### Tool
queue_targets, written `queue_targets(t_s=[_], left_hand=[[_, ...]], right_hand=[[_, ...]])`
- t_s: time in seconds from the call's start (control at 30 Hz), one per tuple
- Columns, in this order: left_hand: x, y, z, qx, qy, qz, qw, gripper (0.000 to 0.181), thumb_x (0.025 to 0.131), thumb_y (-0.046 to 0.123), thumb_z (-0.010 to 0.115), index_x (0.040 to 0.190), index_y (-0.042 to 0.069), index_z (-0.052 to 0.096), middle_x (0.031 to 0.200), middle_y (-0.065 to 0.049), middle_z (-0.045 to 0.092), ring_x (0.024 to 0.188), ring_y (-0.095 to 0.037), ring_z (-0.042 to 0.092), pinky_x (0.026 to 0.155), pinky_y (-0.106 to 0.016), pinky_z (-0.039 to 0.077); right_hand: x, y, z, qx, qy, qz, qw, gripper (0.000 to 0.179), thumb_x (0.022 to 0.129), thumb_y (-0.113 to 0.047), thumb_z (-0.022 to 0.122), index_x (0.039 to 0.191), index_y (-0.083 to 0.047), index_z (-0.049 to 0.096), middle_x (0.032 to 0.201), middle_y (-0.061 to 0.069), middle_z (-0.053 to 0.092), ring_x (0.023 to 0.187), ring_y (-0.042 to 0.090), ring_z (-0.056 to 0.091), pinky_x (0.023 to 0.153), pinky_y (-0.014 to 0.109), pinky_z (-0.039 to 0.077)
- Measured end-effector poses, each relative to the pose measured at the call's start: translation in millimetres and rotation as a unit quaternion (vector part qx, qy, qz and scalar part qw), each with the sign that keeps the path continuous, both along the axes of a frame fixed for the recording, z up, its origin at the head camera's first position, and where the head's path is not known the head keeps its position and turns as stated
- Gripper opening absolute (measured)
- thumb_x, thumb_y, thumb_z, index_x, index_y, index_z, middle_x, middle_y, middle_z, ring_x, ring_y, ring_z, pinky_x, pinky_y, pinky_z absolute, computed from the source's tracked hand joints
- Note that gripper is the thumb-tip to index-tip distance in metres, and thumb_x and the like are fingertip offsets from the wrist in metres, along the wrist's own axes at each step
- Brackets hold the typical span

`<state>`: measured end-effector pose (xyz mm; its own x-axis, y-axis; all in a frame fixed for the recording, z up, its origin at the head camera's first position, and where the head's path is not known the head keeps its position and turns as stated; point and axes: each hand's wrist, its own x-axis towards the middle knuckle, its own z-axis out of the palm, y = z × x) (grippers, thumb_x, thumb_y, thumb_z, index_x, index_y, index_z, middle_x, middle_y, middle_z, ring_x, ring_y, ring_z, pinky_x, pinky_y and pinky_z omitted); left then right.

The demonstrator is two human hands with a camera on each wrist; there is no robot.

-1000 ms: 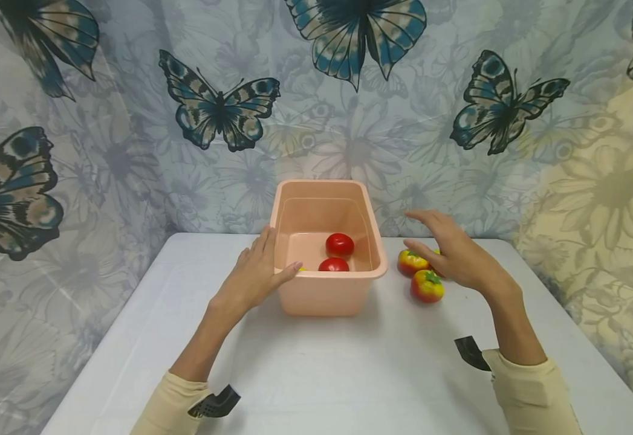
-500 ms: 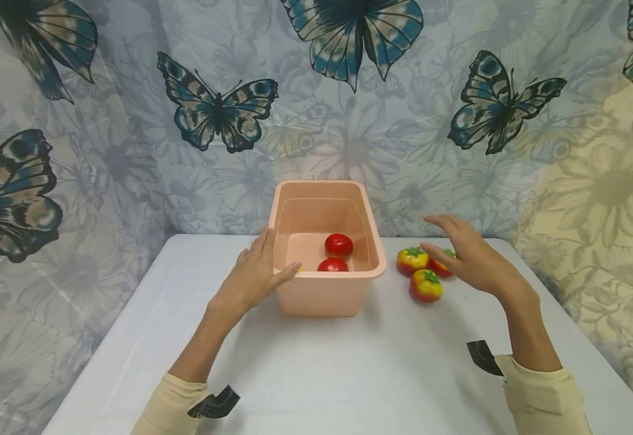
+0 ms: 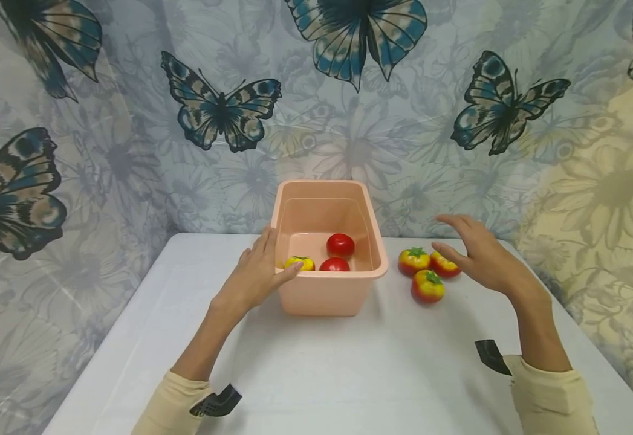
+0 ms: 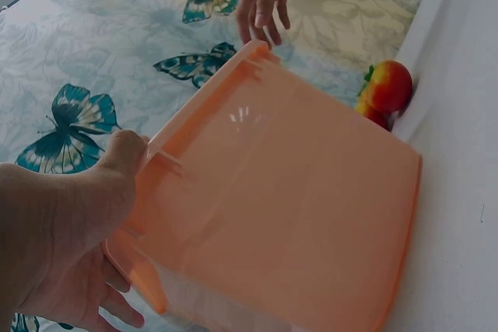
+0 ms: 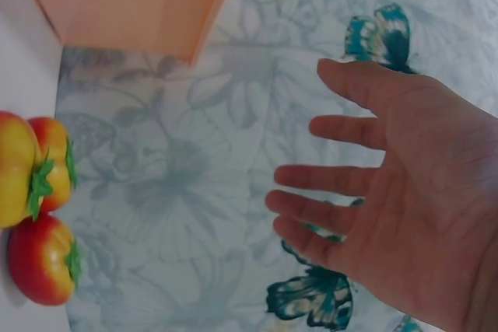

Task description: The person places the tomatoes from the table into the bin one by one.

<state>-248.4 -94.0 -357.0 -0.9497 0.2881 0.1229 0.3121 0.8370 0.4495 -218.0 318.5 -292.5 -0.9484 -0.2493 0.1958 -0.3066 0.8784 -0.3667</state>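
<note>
A peach plastic bin (image 3: 324,296) stands at the table's middle. In it lie two shiny red round fruits (image 3: 340,244) and a yellow one (image 3: 301,263), partly hidden by the near rim and thumb. My left hand (image 3: 251,275) rests at the bin's near left corner, thumb over the rim and fingers fairly straight along the left side. Right of the bin sit three red-and-yellow fruits with green leafy tops, resembling toy persimmons: one in front (image 3: 427,286), two behind (image 3: 414,261). Fingers spread and holding nothing, my right hand (image 3: 482,257) hovers right of them; its palm (image 5: 420,200) shows in the right wrist view.
The white table (image 3: 316,374) runs to a wall covering (image 3: 360,151) with flowers and butterflies printed on it. Black straps (image 3: 215,402) show at both sleeve cuffs.
My right hand has moved right, away from the bin, uncovering the fruits beside it. The yellow fruit in the bin shows more above the near rim. My left hand stays put.
</note>
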Motion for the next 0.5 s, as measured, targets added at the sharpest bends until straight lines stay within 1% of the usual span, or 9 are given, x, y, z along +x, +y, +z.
queue_targets(t_s=[0.07,0.2,0.4,0.5], left_hand=[[0.4,-0.1,0.2,-0.001,-0.002,0.0,1.0,0.103,0.088,0.076,0.037,0.158,0.009,0.0,0.166,-0.009,0.004,0.153,-0.029,0.014,0.12,-0.056,0.019],[0.2,-0.2,-0.3,0.004,0.004,0.0,1.0,0.103,0.088,0.075,0.039,0.158,0.008,0.002,0.166,-0.009,0.006,0.152,-0.03,0.016,0.121,-0.056,0.02],[-0.6,-1.0,-0.9,0.011,0.009,-0.003,0.9999,0.107,0.085,0.081,0.035,0.158,0.008,0.003,0.166,-0.009,0.007,0.152,-0.03,0.018,0.12,-0.056,0.02],[-0.5,-1.2,-1.4,0.009,0.012,-0.004,0.9999,0.108,0.085,0.082,0.033,0.158,0.008,0.003,0.166,-0.01,0.007,0.152,-0.03,0.018,0.12,-0.056,0.021]], right_hand=[[-1.2,2.8,-1.1,0.004,-0.002,-0.002,1.0,0.066,0.097,-0.042,0.057,0.148,-0.008,0.034,0.15,0.023,0.035,0.137,0.048,0.029,0.106,0.073,0.025],[-3.6,8.9,-3.6,0.011,-0.011,-0.008,0.9999,0.067,0.097,-0.043,0.056,0.149,-0.008,0.031,0.15,0.025,0.034,0.136,0.05,0.029,0.104,0.075,0.026],[-7.9,17.7,-10.7,0.02,-0.016,-0.009,0.9996,0.069,0.097,-0.042,0.056,0.15,-0.005,0.031,0.147,0.028,0.035,0.132,0.05,0.032,0.102,0.075,0.028],[-10.5,21.1,-14.0,0.028,-0.029,-0.014,0.9991,0.071,0.097,-0.044,0.055,0.149,-0.002,0.029,0.146,0.03,0.033,0.131,0.052,0.031,0.102,0.075,0.027]])
